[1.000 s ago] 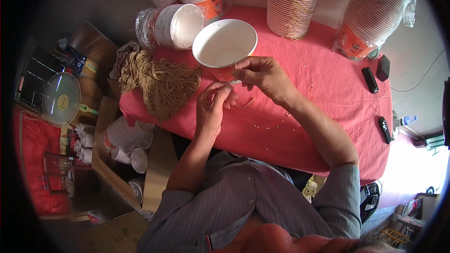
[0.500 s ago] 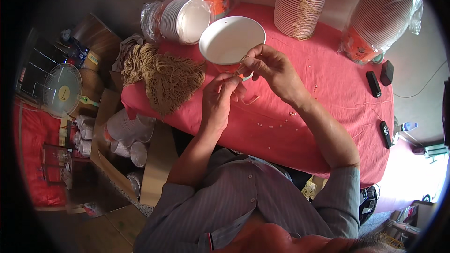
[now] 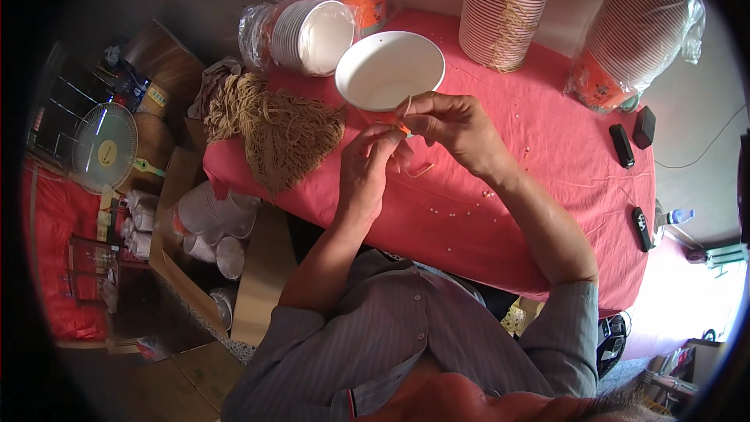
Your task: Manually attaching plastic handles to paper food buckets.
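One tan cord (image 3: pixel 423 172) stays pinched by left hand (image 3: pixel 365 168) and right hand (image 3: pixel 462 131), which has dipped.

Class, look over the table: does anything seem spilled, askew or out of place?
Small white bits lie scattered across the red tablecloth, as if spilled; too small to identify. A wrapped stack of tubs lies sideways, while the orange-topped stack stands upright.

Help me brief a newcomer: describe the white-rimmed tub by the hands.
Find the red-covered table, then the tan cord bundle at its left end. Just right of that, beyond the left hand, is the tub: white inside, single, unlike the stacks around it.
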The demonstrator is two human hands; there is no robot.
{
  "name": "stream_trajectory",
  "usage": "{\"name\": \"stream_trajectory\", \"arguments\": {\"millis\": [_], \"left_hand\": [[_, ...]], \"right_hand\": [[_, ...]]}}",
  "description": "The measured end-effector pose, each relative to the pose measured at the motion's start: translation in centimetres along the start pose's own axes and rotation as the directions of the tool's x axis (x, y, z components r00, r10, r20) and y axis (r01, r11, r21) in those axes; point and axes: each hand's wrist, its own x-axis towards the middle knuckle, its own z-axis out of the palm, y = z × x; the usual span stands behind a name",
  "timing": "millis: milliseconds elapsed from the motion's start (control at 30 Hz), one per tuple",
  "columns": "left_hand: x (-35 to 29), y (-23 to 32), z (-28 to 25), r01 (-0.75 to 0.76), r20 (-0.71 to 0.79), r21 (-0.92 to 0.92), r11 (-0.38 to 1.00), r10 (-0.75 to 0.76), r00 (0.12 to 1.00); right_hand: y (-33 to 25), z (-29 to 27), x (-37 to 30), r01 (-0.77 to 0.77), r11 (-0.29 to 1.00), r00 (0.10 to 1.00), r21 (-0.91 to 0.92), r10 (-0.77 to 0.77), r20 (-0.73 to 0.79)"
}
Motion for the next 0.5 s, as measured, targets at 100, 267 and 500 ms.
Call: {"name": "stream_trajectory", "arguments": {"millis": [100, 267, 500], "left_hand": [[0.0, -0.1, -0.1, -0.001, -0.009, 0.002, 1.0, 0.001, 1.0], [0.0, -0.1, -0.2, 0.02, -0.013, -0.008, 1.0, -0.02, 1.0], [-0.1, -0.1, -0.2, 0.026, -0.017, 0.013, 1.0, -0.025, 1.0]], "right_hand": [[-0.1, 0.3, -0.1, 0.04, 0.999, 0.999, -0.001, -0.04, -0.009], [-0.7, 0.4, 0.0, -0.008, 1.0, 1.0, 0.018, 0.008, -0.022], [-0.4, 0.8, -0.2, 0.056, 0.998, 0.998, 0.033, -0.055, -0.042]]}}
